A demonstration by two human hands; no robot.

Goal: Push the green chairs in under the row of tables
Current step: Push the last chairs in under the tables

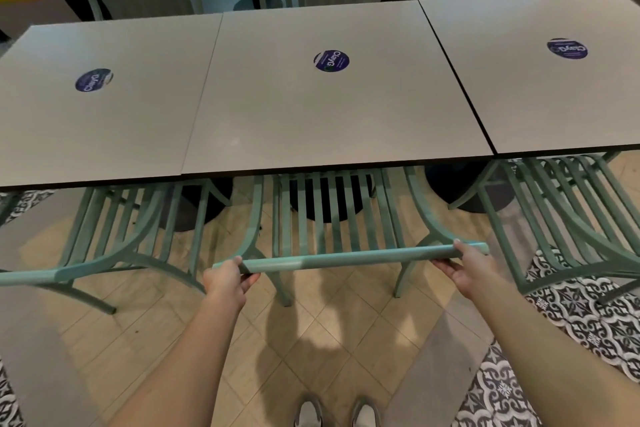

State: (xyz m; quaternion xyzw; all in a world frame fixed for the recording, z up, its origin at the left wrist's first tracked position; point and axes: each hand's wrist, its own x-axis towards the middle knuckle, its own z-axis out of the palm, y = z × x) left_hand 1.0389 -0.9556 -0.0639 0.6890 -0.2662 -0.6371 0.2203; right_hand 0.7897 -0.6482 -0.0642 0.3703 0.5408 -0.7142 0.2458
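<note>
Hands (left (227, 279), right (462, 265)) grip middle chair's top rail (346, 258), seat under table (329, 121).

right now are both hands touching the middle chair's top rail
Touching. The head view shows the left hand and right hand each curled round an end of the middle green chair's top rail.

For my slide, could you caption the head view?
Both hands, left and right, grip the middle green chair's top rail.

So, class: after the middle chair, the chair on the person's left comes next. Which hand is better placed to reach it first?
The left hand. It grips the left end of the middle chair's top rail, nearest the left chair. The right hand holds the far end.
</note>
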